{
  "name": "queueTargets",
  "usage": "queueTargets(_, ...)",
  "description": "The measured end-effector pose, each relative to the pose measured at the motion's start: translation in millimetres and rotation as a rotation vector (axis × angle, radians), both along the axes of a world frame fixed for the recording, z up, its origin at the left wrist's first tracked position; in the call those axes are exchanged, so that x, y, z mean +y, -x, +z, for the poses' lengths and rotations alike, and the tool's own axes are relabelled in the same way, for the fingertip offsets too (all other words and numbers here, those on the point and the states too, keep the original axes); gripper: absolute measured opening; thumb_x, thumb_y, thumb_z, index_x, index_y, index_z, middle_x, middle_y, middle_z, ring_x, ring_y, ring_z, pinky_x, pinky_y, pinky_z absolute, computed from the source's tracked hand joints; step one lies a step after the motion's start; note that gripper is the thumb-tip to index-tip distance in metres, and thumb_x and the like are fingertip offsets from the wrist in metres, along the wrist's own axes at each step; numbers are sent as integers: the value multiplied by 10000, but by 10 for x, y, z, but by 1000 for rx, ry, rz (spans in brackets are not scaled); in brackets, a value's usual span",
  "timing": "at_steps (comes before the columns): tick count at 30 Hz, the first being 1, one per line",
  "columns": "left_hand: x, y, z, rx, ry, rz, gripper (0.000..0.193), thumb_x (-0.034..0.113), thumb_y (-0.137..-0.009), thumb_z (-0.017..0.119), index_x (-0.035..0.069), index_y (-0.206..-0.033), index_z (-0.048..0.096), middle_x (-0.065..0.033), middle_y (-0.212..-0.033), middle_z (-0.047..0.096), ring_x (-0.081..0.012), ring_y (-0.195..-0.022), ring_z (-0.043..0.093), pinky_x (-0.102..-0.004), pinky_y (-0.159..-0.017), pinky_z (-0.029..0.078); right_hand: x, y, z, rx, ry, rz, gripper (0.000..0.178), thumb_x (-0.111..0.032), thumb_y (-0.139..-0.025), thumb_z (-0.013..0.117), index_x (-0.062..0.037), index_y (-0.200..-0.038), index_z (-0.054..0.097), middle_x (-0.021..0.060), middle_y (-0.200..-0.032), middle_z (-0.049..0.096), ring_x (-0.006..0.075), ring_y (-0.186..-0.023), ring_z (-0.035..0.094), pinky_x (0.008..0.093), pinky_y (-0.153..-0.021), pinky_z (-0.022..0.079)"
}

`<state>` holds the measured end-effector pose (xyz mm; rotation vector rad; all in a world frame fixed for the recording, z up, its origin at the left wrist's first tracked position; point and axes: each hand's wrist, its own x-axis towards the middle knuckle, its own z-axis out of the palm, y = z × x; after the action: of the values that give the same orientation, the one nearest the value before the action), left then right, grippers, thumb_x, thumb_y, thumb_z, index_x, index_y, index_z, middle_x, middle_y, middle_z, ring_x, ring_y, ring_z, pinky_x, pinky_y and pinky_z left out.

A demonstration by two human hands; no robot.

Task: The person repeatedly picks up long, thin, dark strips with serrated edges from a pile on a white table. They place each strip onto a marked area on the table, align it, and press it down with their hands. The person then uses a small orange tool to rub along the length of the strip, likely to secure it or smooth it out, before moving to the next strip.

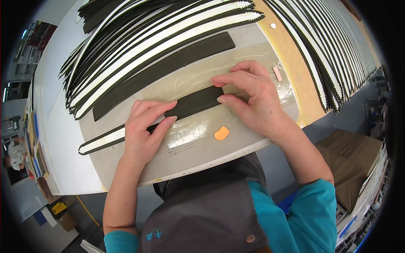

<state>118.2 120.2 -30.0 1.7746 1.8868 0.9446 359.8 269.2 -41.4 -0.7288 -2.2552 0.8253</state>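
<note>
A black strip (pixel 194 103) of flexible material lies across the grey mat in front of me. Past my left hand, its left end shows a white centre between black edges. My left hand (pixel 143 126) pinches the strip near its middle, thumb on the near edge and fingers on the far edge. At the strip's right end my right hand (pixel 257 97) holds it between thumb and fingertips. Just beyond lies a wider flat black strip (pixel 168 74). An orange rounded piece (pixel 222 133) rests on the mat near me.
Many black-and-white strips (pixel 168 33) with jagged ends are piled at the far left. More strips (pixel 320 50) line the brown board at right. A small pink block (pixel 277 74) sits by my right hand. A brown-covered box (pixel 350 160) stands below the table's right side.
</note>
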Motion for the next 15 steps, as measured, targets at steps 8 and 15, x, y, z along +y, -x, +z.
queueTargets(8,-8,-10,15,55,10,-33,345,4,-872,768,90,-1205,791,-49,-1042,687,-225,-1001,592,-328,-891,493,-9,-1,-18,-42,-183,22,263,-54,-787,821,-135,-1038,818,-24,-1037,782,279,-1115,617,430,-1060,448)
queueTargets(15,0,0,-27,98,-13,-79,373,-22,-891,728,120,-1231,791,-41,-1064,668,-222,-1014,570,-335,-909,483,-20,-65,30,-153,-485,66,205,-97,-850,774,-120,-1046,828,-22,-1148,784,280,-1175,642,470,-1087,456)
